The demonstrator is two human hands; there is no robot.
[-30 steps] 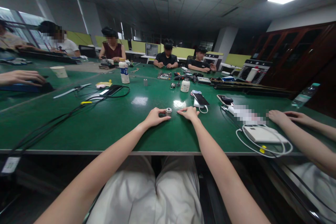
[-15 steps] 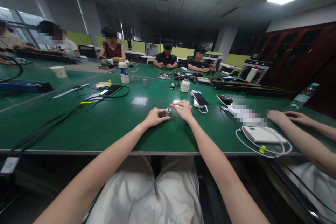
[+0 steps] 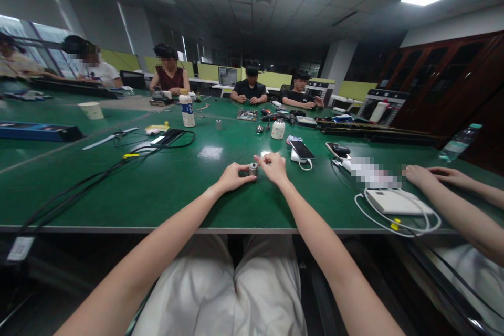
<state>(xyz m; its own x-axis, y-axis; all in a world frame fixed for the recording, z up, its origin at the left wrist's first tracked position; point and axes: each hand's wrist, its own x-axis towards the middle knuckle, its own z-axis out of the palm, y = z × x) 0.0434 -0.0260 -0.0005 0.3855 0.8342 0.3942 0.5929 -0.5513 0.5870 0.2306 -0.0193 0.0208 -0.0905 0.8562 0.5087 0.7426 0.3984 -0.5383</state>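
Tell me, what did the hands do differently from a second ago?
The right hand slid left from the table and closed its fingertips on the small metal part. The left hand kept pinching the part from the other side. The phone stayed put.

Both bare forearms reach forward, converging. The left hand (image 3: 230, 177) and right hand (image 3: 273, 167) meet fingertip to fingertip, fingers curled and pinching.
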